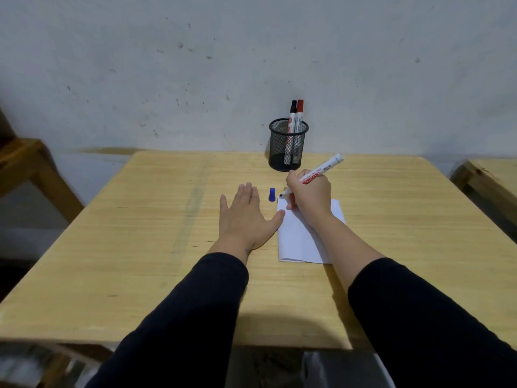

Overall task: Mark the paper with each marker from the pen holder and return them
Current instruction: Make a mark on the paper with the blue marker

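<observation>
My right hand (309, 194) grips an uncapped white marker (321, 170), its dark tip at the top left corner of the white paper (299, 236). The marker's blue cap (272, 194) stands on the table just left of the tip. My left hand (244, 217) lies flat on the table with fingers spread, its thumb touching the paper's left edge. A black mesh pen holder (288, 145) stands at the table's far edge, with a black-capped marker (292, 116) and a red-capped marker (299, 116) upright in it.
The wooden table (167, 219) butts against a grey wall. Part of a wooden chair (30, 169) shows at the left, and another wooden table edge (486, 175) at the right.
</observation>
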The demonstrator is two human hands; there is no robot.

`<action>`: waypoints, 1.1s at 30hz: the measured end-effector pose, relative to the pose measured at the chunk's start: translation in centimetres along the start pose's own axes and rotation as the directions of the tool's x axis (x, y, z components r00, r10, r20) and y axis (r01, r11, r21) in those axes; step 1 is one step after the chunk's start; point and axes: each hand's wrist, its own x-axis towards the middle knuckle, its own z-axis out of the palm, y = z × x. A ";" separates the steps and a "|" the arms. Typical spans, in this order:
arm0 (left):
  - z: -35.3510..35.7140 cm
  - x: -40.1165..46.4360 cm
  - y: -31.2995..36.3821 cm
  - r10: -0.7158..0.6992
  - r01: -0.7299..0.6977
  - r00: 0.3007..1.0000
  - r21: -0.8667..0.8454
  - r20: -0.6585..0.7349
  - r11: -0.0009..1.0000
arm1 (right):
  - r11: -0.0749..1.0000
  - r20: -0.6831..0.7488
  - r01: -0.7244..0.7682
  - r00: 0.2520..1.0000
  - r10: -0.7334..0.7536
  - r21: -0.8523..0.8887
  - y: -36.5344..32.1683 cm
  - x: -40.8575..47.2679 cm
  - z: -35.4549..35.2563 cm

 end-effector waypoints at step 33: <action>-4.0 2.6 1.2 0.338 -0.315 0.908 0.129 -0.247 0.940 | 0.992 -0.045 -0.036 0.998 0.042 0.124 -3.3 2.3 -2.2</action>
